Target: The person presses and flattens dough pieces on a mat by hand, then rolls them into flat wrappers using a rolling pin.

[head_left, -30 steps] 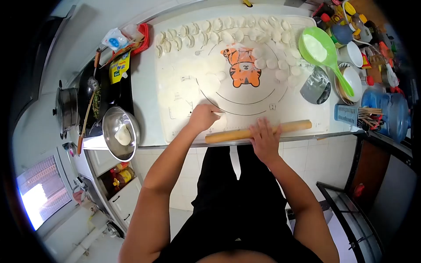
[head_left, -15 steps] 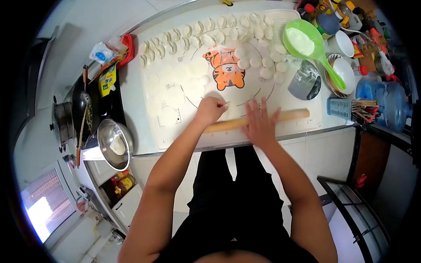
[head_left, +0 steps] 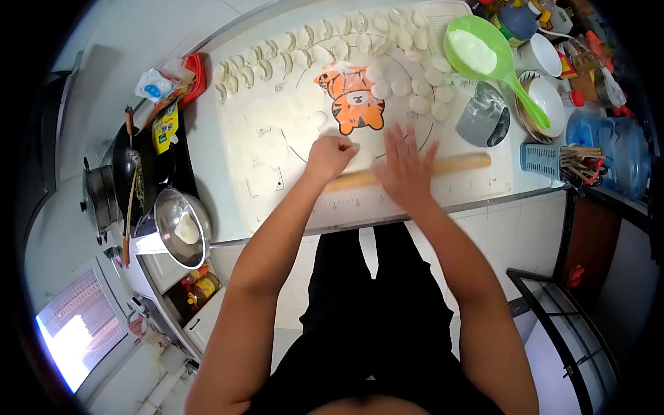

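Note:
My left hand (head_left: 330,158) is closed in a pinch above the left part of the wooden rolling pin (head_left: 460,163). A pale dumpling wrapper seems to be at its fingertips, hardly standing out from the white mat (head_left: 443,196). Fingers spread, my right hand (head_left: 404,173) lies flat over the middle of the pin, slightly blurred. Round dumpling wrappers (head_left: 418,104) overlap on the mat to the upper right. Folded dumplings (head_left: 304,36) stand in rows along the far edge. Several faint white pieces (head_left: 304,126) lie left of the printed tiger (head_left: 357,111).
On the right are a green scoop (head_left: 508,77) of flour, a grey floured object (head_left: 483,117), bowls (head_left: 546,104) and a blue basket (head_left: 539,159) of chopsticks. Left stand a steel bowl (head_left: 169,238) with dough (head_left: 186,228) and a wok (head_left: 131,162).
The rolling pin sits a little farther up the mat, and my right hand has shifted slightly left along it. My left hand stays pinched. The whole view has shifted slightly.

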`<state>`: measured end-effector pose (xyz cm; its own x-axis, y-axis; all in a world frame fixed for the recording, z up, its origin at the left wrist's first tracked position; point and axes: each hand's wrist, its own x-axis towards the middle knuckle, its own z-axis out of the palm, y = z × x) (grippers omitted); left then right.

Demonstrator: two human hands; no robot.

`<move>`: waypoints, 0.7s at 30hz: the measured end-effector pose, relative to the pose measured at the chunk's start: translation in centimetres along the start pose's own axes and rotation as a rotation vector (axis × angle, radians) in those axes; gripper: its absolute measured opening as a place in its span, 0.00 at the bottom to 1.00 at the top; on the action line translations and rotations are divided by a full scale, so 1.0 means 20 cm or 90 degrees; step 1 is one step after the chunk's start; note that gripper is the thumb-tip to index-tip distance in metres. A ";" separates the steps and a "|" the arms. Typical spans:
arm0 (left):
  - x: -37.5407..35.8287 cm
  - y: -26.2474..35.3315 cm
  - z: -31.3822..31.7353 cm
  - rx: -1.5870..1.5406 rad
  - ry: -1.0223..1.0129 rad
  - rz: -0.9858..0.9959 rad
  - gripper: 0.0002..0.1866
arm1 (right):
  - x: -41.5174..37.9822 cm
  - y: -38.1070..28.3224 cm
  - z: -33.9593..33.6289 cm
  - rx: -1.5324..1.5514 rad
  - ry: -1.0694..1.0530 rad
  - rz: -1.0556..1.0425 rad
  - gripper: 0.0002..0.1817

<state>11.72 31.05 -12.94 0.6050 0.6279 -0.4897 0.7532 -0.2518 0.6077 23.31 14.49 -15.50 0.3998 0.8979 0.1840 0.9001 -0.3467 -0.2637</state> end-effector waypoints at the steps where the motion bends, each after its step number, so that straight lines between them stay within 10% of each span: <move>1: -0.01 0.02 0.00 0.022 -0.003 -0.005 0.12 | 0.04 0.00 0.01 0.003 -0.003 0.005 0.45; 6: -0.04 -0.11 -0.01 0.056 0.087 0.046 0.12 | -0.24 -0.07 -0.14 0.019 -0.159 0.062 0.45; 10: -0.13 -0.14 -0.06 -0.203 -0.035 -0.194 0.10 | -0.34 -0.10 -0.19 -0.005 -0.182 0.056 0.46; 15: -0.07 -0.04 -0.02 0.043 0.071 -0.038 0.14 | 0.14 -0.02 -0.02 -0.003 -0.031 0.040 0.45; 21: -0.09 -0.07 0.01 0.057 0.125 0.094 0.08 | -0.44 -0.07 -0.16 0.046 -0.126 0.026 0.42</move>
<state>9.68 30.19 -13.10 0.6547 0.7083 -0.2640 0.6859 -0.4099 0.6012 19.11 6.25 -13.72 0.3878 0.9216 -0.0162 0.8663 -0.3704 -0.3352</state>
